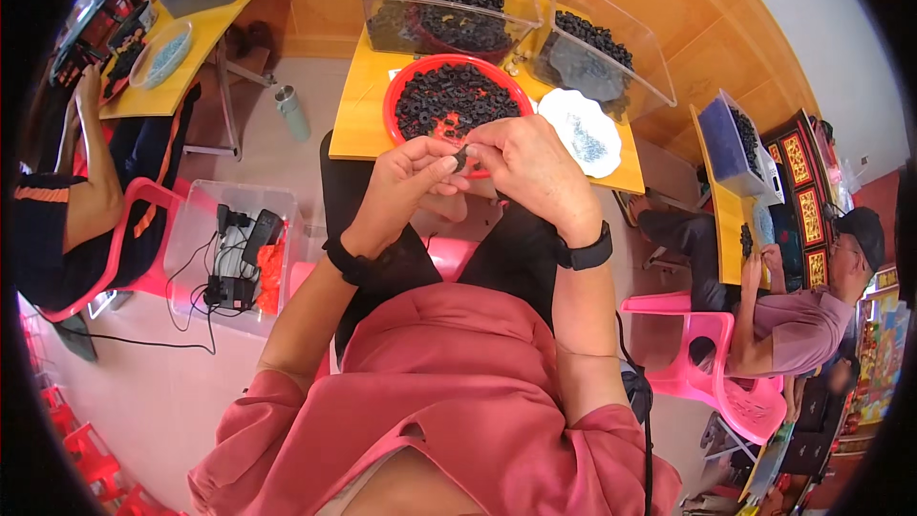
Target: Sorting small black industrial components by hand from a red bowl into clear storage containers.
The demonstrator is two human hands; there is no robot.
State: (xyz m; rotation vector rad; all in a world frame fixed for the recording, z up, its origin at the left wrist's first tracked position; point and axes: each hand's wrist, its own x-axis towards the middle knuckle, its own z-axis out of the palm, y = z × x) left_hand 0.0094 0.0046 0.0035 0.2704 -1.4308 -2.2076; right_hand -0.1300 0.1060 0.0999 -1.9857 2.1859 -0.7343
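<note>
Our rose shirt [449,354] lies on the near side of the red tray [389,100]. By its near rim, our left hand [406,179] and right hand [535,162] pinch one dark piece [460,161] between fingers [440,169], seemingly mid-work; whether the tray's black rings [454,94] are done, we cannot tell.

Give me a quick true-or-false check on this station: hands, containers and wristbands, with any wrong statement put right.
1. The left hand and right hand meet at one small black piece. True.
2. The red basin holds only pale blue pieces. False: it holds many black pieces.
3. The scalloped white plate is left of the red basin. False: it is on the right.
4. Two clear bins with black pieces stand beyond the basin. True.
5. Only one wrist wears a black band. False: both do.
</note>
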